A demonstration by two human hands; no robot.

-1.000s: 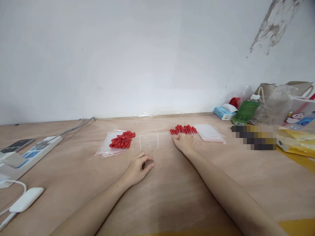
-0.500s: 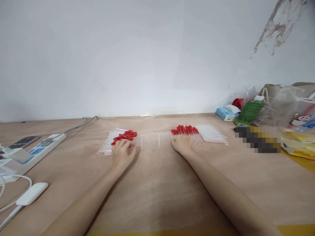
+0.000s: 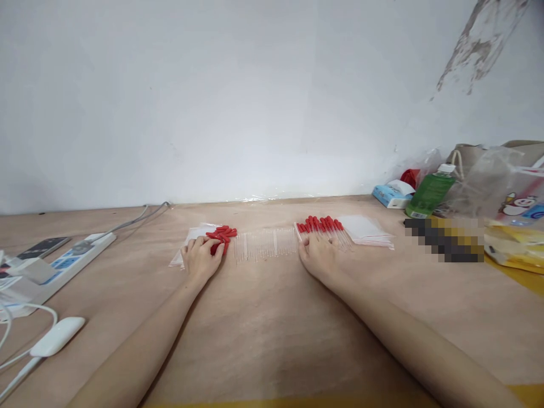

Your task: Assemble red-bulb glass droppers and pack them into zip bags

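Observation:
My left hand [image 3: 201,258] rests at a loose pile of red rubber dropper bulbs [image 3: 224,231], thumb and fingers closing on a bulb at the pile's near side. Under and behind that hand lie clear plastic bags [image 3: 196,232]. A row of thin clear tubes [image 3: 263,243] lies side by side between my hands. My right hand [image 3: 319,256] is at the row's right end, fingers curled, with a clear tube [image 3: 297,231] at its thumb; the grip is partly hidden. Just beyond it lie several droppers with red bulbs fitted [image 3: 323,224].
More clear bags [image 3: 366,231] are stacked right of the droppers. A power strip [image 3: 80,258], phone [image 3: 45,247] and white cable adapter [image 3: 57,336] lie at left. At right stand a tissue pack [image 3: 391,196], a green bottle [image 3: 430,194] and plastic bags [image 3: 484,181].
My left hand has moved slightly left, and its thumb and fingers now close at the red bulbs. My right hand has shifted a little nearer, and a tube shows by its thumb.

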